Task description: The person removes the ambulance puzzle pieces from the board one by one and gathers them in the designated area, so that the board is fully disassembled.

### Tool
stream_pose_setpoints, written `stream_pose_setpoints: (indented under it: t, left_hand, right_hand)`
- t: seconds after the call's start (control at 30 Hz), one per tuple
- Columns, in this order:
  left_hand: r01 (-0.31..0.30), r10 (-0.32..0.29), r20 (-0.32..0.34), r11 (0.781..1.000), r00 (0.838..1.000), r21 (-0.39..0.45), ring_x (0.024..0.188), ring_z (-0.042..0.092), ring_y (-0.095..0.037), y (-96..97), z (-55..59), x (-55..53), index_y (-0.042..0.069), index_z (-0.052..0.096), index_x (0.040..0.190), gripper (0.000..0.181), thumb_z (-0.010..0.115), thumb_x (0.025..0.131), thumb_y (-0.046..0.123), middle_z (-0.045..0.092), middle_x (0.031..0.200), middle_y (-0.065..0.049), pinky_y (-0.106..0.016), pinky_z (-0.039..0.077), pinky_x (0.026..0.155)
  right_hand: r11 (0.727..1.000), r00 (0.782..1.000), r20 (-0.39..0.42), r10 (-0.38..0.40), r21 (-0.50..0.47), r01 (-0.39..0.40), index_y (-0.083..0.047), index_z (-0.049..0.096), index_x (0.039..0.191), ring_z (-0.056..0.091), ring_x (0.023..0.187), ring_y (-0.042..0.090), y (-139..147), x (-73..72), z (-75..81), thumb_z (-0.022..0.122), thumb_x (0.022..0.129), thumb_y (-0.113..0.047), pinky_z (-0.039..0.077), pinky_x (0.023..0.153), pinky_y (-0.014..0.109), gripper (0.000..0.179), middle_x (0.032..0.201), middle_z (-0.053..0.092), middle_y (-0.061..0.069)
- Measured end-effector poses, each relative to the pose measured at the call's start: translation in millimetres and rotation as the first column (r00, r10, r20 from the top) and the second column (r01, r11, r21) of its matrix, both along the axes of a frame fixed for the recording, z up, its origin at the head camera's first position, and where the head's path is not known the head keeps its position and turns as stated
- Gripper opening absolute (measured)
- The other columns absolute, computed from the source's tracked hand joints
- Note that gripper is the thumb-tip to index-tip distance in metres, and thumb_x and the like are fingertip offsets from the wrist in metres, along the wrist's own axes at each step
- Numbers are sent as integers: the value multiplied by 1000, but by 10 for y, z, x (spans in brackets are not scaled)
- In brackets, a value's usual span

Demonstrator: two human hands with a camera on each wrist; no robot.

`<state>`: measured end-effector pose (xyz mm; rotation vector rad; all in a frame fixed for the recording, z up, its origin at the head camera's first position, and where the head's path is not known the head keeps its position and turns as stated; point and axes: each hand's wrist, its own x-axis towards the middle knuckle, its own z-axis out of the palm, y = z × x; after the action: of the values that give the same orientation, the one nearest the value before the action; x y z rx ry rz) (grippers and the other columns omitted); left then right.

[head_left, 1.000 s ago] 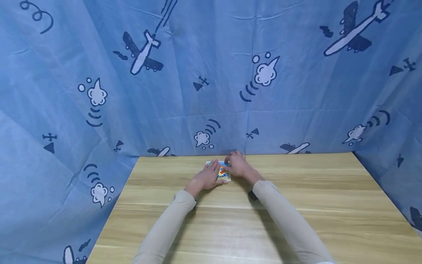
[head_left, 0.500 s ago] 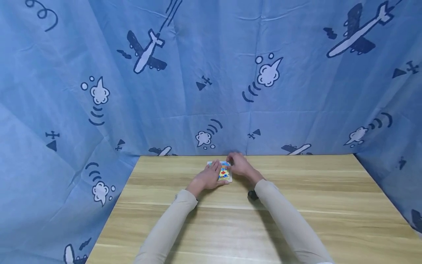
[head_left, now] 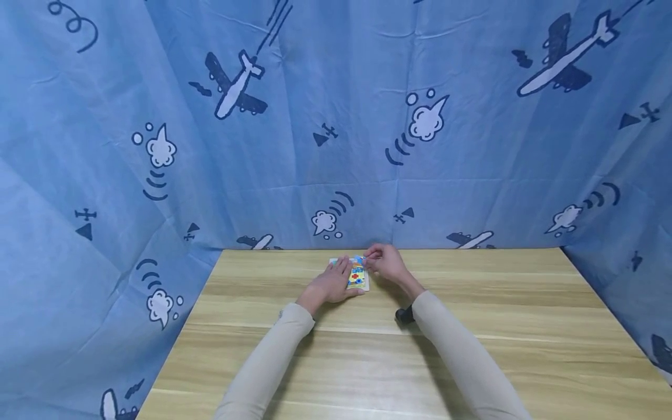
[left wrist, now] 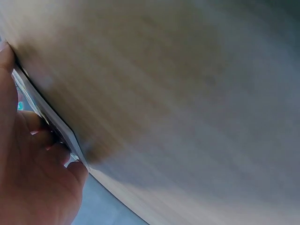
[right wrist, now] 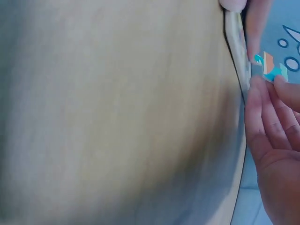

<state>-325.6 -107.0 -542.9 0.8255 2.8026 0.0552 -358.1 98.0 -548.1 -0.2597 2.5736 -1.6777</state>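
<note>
A small puzzle board (head_left: 358, 282) with a yellow vehicle and red cross lies flat near the table's back edge. My left hand (head_left: 333, 281) rests over its left part with fingers extended, hiding that side. In the left wrist view, the left hand (left wrist: 37, 178) lies along the board's pale edge (left wrist: 56, 123). My right hand (head_left: 387, 262) is at the board's upper right corner. Between its thumb and fingers it pinches a small blue and orange puzzle piece (right wrist: 270, 68), tilted up from the board in the right wrist view.
The wooden table (head_left: 472, 326) ends just behind the board, against a blue curtain (head_left: 273, 157) printed with airplanes. A black wrist device (head_left: 404, 315) sits under the right sleeve.
My right hand has drawn slightly to the right and back from the board, and the blue and orange puzzle piece now shows lifted in its fingers. The left hand has stayed in place.
</note>
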Motion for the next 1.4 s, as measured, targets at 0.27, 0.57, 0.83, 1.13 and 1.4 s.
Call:
stream_pose_setpoints:
  t: [0.27,0.57,0.83,1.13,1.4]
  left_hand:
    - [-2,2,13,1000,1000,3,167,11,-30,1,13,-4,0,17,168,94,40,106,68,10,178,-18,-46,17,137]
    - [-11,11,26,1000,1000,-2,167,9,-28,31,5,27,1,16,168,93,40,106,67,9,178,-16,-45,15,137]
    - [-1,1,32,1000,999,5,168,8,-29,-8,12,31,3,14,169,94,41,106,68,7,179,-15,-43,14,137]
    - [22,-22,17,1000,1000,6,167,8,-29,-69,-14,-34,3,13,169,92,43,107,64,7,179,-16,-45,14,137]
    - [27,-27,17,1000,999,-6,168,8,-27,-62,-13,-26,5,13,169,95,40,105,69,7,179,-14,-44,15,137]
  right_hand:
    - [981,996,94,-6,-191,24,13,70,118,80,92,39,192,74,131,72,97,0,66,87,46,25,104,78,28]
    - [968,993,116,-34,-245,62,14,68,123,79,81,14,565,123,136,74,96,-2,66,90,43,32,97,81,11]
    - [977,992,112,-55,-197,76,11,70,122,78,86,10,997,190,157,76,96,-9,66,89,39,33,92,79,-3]
    - [980,988,109,-111,-153,127,14,66,129,77,83,3,1557,278,171,78,96,-13,66,84,31,44,91,81,-8]
    - [981,984,101,-149,-106,160,14,64,133,77,84,2,2043,342,183,77,97,-17,66,83,28,49,90,79,-17]
